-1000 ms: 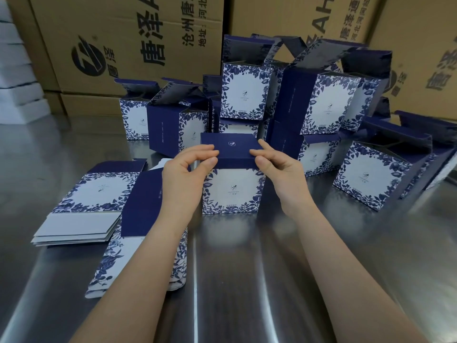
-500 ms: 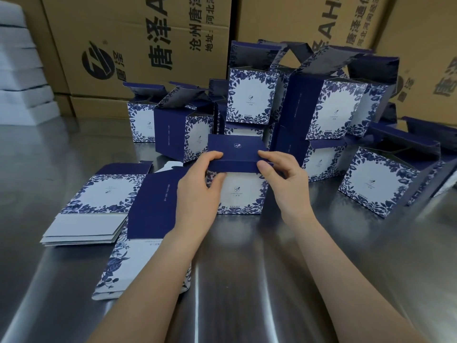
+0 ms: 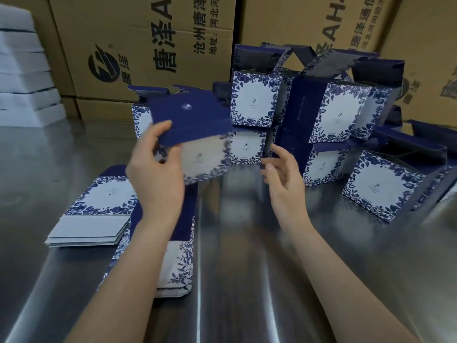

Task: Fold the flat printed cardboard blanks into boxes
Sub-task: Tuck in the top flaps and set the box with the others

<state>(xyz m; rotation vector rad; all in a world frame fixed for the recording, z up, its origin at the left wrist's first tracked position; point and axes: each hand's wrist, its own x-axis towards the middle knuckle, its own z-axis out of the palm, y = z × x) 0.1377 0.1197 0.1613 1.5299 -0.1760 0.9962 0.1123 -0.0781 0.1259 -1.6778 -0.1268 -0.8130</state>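
We judge the one-handed hold risky: the left hand (image 3: 155, 179) grips the box (image 3: 197, 134) by its left edge, thumb on its front, so it could slip or its navy lid spring open. The box hangs tilted above the bench (image 3: 247, 280), left of centre, blurred, white-faced with blue leaves. The right hand (image 3: 284, 174) hovers nearby, fingers (image 3: 279, 152) loosely spread, holding nothing.

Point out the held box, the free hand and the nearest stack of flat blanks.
box (image 3: 195, 120), head view, navy lid panel.
right hand (image 3: 286, 180), head view, its middle.
flat blanks (image 3: 178, 264), head view, floral front panel.
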